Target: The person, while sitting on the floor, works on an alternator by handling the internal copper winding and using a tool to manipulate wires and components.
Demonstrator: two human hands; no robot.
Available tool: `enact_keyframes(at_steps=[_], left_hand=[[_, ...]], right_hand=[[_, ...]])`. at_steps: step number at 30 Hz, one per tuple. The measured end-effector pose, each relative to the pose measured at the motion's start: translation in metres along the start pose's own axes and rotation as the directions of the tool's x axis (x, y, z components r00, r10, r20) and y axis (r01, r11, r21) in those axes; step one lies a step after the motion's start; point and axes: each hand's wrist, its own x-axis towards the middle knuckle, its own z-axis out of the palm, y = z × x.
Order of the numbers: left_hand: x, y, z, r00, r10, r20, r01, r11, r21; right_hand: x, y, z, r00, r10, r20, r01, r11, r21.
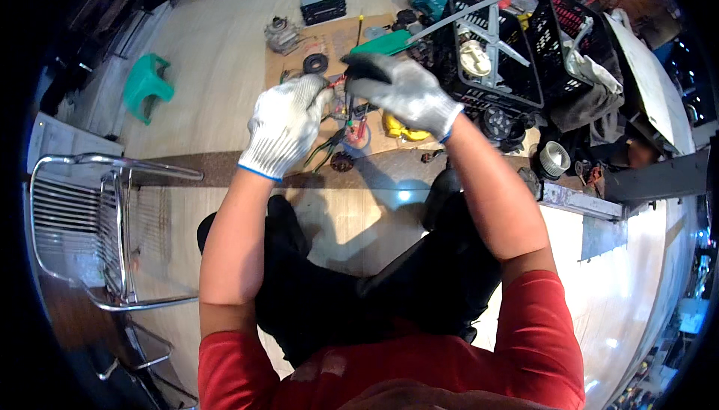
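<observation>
My left hand [288, 122], in a white knitted glove with a blue cuff, is closed in a pinch. Thin red strands show at its fingertips, but what it grips is too small to make out. Just right of it is my right hand [412, 95], gloved in white with dark finger coating. Its fingers are bent and blurred, so their grip is unclear. Below the hands, pliers [323, 153] lie with spread handles on a brown cardboard sheet [288, 54]. A yellow item [404, 128] rests beneath my right hand, and a black ring [315, 63] sits beyond my left.
Black plastic crates [498, 95] full of parts stand at the right, near a white fan wheel [554, 159]. A metal machine part [281, 35] and a black box [323, 5] lie farther off. At the left are a green stool [147, 84] and a chrome chair [116, 223].
</observation>
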Motion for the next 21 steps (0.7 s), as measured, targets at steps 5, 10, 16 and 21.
enact_keyframes(at_steps=[5,10,16,21], left_hand=[[0.001,0.006,0.008,0.998,0.037,0.043,-0.036,0.999,-0.027],[0.007,0.023,0.003,0.995,0.026,-0.099,-0.007,0.981,0.192],[0.0,0.016,0.003,0.962,0.164,-0.219,-0.1,0.956,0.276],[0.0,0.029,0.009,0.978,-0.067,-0.2,0.02,0.973,-0.23]], right_hand=[[0.0,-0.004,0.012,0.993,0.112,-0.026,-0.114,0.991,-0.068],[-0.001,0.013,0.001,0.973,-0.213,-0.092,0.18,0.943,-0.28],[-0.001,-0.023,-0.006,0.974,0.225,-0.04,-0.222,0.972,0.076],[-0.006,-0.013,-0.008,0.972,-0.185,-0.146,0.149,0.962,-0.227]])
